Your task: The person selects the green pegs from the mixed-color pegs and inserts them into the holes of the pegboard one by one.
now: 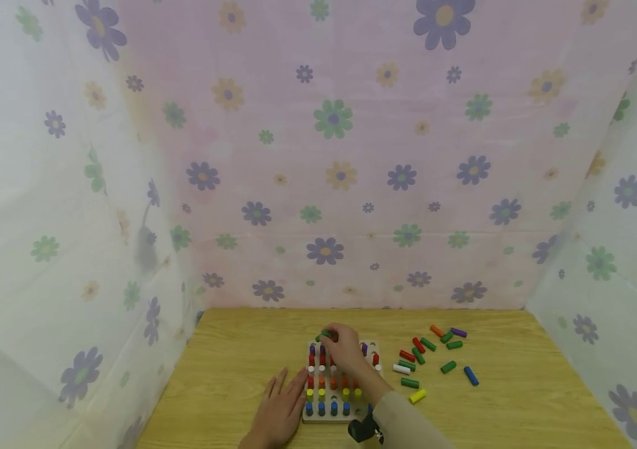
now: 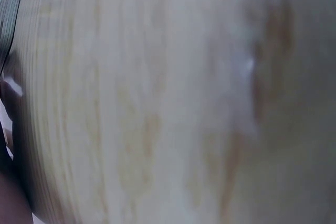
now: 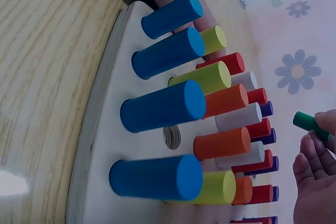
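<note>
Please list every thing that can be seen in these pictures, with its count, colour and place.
Peg board: one, pale wood, on the table near its front edge.
Pegs in the board: many, standing in rows of blue, yellow, orange, white, red and purple.
Green peg: one, held over the board's far end.
Loose pegs: about thirteen, green, red, orange, purple, white, blue and yellow, lying on the table to the right of the board.
Table: one, light wood.
Curtain: flowered pale cloth, behind and at both sides.
Left hand: flat on the table at the board's left edge.
Right hand: fingers pinch the green peg.
</note>
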A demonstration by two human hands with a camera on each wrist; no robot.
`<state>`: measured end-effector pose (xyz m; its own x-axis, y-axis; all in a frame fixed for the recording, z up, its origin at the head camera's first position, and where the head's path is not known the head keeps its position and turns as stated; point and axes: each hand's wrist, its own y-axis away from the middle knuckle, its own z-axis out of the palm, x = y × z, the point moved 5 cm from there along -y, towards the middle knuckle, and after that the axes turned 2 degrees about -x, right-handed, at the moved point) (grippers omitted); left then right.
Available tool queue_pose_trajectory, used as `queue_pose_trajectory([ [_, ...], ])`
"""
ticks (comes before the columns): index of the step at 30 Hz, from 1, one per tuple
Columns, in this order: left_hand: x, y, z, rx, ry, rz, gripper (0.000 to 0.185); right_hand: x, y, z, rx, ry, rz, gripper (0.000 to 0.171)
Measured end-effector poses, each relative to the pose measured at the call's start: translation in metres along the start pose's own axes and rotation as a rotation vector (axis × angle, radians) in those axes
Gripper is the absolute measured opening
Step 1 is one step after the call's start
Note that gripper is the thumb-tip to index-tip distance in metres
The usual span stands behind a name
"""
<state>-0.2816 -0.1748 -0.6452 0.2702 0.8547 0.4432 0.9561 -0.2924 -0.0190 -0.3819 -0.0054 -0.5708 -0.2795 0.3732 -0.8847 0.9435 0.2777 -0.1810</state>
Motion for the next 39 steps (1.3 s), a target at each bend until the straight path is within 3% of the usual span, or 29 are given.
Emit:
queue_pose_trajectory([
  [9, -0.001, 0.000, 0.000, 0.036, -0.019, 0.006, 0.055, -0.003, -0.015, 0.010, -0.018, 0.073, 0.043, 0.019],
  [20, 0.000, 0.001, -0.002, 0.027, -0.025, 0.002, 0.056, -0.002, -0.028, 0.016, -0.080, 0.213, -0.006, 0.020],
  [39, 0.002, 0.002, -0.001, 0.080, -0.036, 0.056, 0.053, 0.004, -0.022, 0.024, -0.088, 0.298, -0.032, 0.019],
])
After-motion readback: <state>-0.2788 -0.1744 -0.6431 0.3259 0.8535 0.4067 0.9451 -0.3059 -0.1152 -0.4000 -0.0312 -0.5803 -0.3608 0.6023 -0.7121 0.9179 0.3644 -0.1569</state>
